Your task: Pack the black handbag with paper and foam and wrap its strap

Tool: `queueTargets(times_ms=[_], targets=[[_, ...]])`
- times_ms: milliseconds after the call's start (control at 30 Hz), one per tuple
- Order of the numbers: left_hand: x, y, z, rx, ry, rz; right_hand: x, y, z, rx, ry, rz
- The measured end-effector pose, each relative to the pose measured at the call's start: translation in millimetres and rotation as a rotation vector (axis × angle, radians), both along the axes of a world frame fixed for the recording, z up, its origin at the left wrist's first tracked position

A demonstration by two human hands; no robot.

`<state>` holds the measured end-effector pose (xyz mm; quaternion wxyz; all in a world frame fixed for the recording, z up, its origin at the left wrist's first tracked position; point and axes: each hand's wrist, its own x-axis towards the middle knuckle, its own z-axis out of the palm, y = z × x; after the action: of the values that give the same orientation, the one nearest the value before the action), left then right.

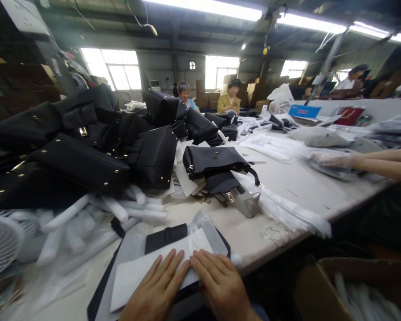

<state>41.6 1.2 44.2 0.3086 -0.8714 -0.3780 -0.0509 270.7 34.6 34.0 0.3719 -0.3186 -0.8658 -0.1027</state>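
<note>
Both of my hands lie flat on a white sheet [133,278] near the table's front edge. My left hand [157,285] has its fingers stretched out over the sheet's middle. Beside it my right hand [218,278] presses on the sheet's right part, fingers extended. Under the sheet is a black handbag [100,285] lying flat, with grey-white wrapping between them. A black strap or flap piece [165,237] shows just beyond the sheet. How far the bag extends beneath my hands is hidden.
Black handbags [76,160] are heaped at the left and back. White foam rolls [70,223] and a white fan [2,243] sit at left. Another bag [217,160] rests ahead. At right are a co-worker's gloved hands [334,160] and a cardboard box [314,285].
</note>
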Motion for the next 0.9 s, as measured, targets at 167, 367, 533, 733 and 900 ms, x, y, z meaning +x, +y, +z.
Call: queueTargets(times_ms=[167, 367, 533, 733, 900], targets=[[4, 3, -0.6, -0.018, 0.009, 0.026, 14, 5, -4.1, 0.044, -0.055, 0.094], [13, 0, -3.4, -0.08, -0.088, 0.057, 12, 0, -7.2, -0.021, 0.056, 0.084], [31, -4, 1.9, -0.11, -0.129, 0.155, 7, -4, -4.3, -0.121, 0.154, 0.058], [34, -10, 1.9, -0.174, -0.177, 0.195, 34, -7, 12.3, -0.318, 0.163, 0.202], [36, -12, 7.1, -0.19, -0.168, 0.199, 48, 0, 27.9, -0.352, 0.143, 0.173]])
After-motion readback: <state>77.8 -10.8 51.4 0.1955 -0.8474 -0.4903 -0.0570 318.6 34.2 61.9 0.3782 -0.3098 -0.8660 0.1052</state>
